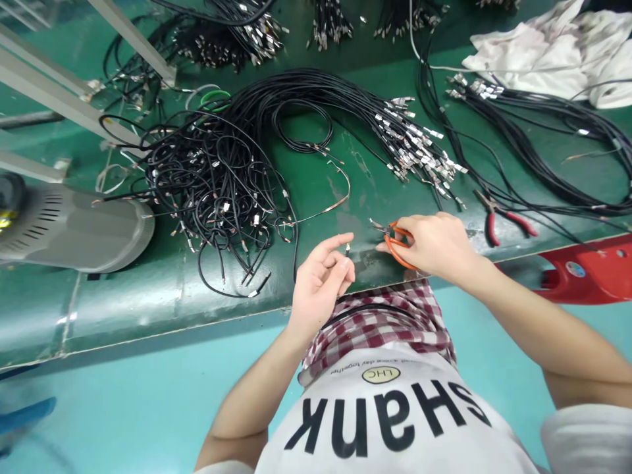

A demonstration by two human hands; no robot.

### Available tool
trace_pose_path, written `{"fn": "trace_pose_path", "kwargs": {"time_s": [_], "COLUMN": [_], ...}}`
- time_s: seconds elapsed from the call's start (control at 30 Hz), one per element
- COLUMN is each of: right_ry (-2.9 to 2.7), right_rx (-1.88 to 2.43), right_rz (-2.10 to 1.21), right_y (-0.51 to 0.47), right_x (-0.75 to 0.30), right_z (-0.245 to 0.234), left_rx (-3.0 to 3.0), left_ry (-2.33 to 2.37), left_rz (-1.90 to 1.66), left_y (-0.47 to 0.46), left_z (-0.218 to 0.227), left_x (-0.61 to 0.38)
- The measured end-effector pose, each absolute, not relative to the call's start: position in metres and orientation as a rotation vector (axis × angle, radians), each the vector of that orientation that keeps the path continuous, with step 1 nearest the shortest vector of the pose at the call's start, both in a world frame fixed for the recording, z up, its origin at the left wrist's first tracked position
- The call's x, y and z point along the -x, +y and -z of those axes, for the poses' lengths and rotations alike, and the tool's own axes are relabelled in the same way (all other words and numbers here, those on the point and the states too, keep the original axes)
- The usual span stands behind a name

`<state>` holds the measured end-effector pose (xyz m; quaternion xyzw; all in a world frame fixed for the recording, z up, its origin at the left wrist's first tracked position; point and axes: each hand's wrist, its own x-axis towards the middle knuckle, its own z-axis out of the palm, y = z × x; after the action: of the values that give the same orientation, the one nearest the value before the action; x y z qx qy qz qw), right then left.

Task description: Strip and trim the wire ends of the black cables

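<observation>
My left hand (322,280) is closed over the front of the green bench, its thumb pinching a black cable (347,251) whose stripped end pokes up between the fingers. The index finger points out to the right. A short way to the right, my right hand (437,245) grips orange-handled pliers (397,245), their jaws turned toward the left hand but apart from the cable. Behind both hands lies a big bundle of black cables (306,82) with silvery, tagged ends on the right. Its left side spreads into a loose tangle (212,178).
Red-handled pliers (503,217) lie to the right, beside more black cables (538,158). White cloths (538,49) are heaped at the back right. A grey machine housing (93,227) and pale metal legs (64,85) stand at left. A red stool (587,270) sits below the bench edge.
</observation>
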<state>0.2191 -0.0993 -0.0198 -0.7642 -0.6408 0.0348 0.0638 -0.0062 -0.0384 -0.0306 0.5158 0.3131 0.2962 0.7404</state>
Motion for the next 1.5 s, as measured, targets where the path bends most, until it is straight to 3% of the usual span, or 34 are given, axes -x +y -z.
{"fn": "trace_pose_path", "kwargs": {"time_s": [0.13,0.3,0.93,1.03,1.2,1.5], "right_ry": [-1.929,-2.075,-2.101,-1.909,-1.931,-2.023], "right_rx": [2.133,1.904,1.866,1.971,2.381,2.37], "right_rz": [-0.216,-0.128,-0.212,-0.242,0.077,-0.092], "right_y": [-0.105,-0.106,-0.106,-0.098,-0.078,-0.066], "right_x": [-0.211,-0.206,-0.203,-0.214,-0.235,-0.236], "right_z": [0.014,0.013,0.02,0.021,0.025,0.021], "left_rx": [-1.139,-1.159,-1.161,-1.132,-1.081,-1.142], "left_ry": [0.692,0.688,0.717,0.737,0.735,0.816], "left_rz": [-0.646,-0.627,-0.596,-0.603,-0.609,-0.612], "left_y": [-0.04,-0.041,-0.042,-0.042,-0.04,-0.045], "left_z": [0.03,0.03,0.027,0.027,0.029,0.016], "left_x": [0.006,0.005,0.005,0.004,0.004,0.0]}}
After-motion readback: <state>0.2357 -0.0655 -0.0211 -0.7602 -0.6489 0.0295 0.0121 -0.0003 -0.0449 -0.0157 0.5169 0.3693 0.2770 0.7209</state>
